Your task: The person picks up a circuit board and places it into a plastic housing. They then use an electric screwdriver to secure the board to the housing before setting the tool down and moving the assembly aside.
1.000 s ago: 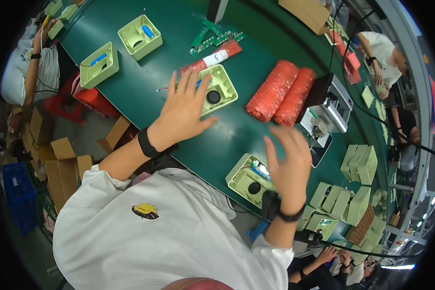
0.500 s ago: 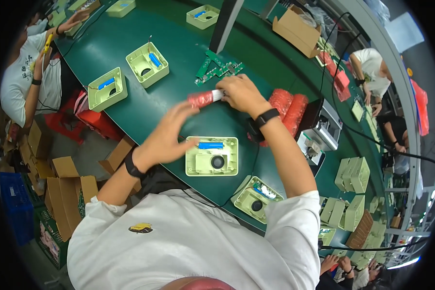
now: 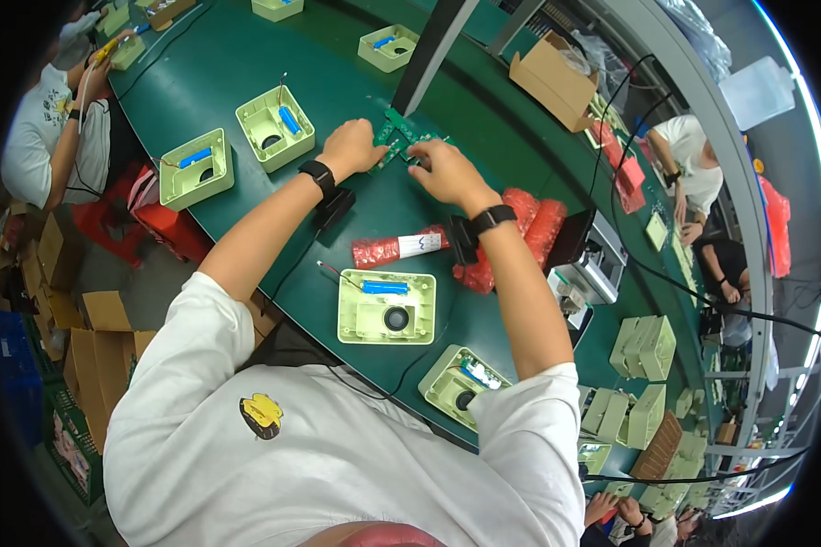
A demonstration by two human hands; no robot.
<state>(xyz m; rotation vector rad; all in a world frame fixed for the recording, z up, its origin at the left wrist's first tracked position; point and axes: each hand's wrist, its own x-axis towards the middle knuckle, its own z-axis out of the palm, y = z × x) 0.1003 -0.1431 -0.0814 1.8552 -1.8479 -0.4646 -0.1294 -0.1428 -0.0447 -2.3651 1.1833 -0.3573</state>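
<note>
Both my hands are at a small group of green circuit boards (image 3: pixel 395 124) beside the grey post. My left hand (image 3: pixel 350 149) is closed, its fingertips gripping a board's left edge. From the other side my right hand (image 3: pixel 449 173) pinches a board between thumb and fingers; the exact contact is partly hidden. Nearer me lies a red bubble-wrap roll with a white label (image 3: pixel 419 243). Below it sits a pale green plastic housing (image 3: pixel 348 330), open side up, with a blue battery (image 3: pixel 385 287) and a round black speaker (image 3: pixel 396 317) inside.
Two similar housings (image 3: pixel 201 193) stand at the left, and one (image 3: pixel 426 390) at the near edge. More red bubble-wrap rolls (image 3: pixel 543 223) lie beside a grey device (image 3: pixel 597 260) on the right. Stacked housings (image 3: pixel 643 346) are farther right. The grey post (image 3: pixel 433 56) rises behind the boards. Co-workers sit around.
My right hand has let go of the labelled bubble-wrap roll, which now lies above the housing. Both hands have moved to the circuit boards, the left travelling away from me.
</note>
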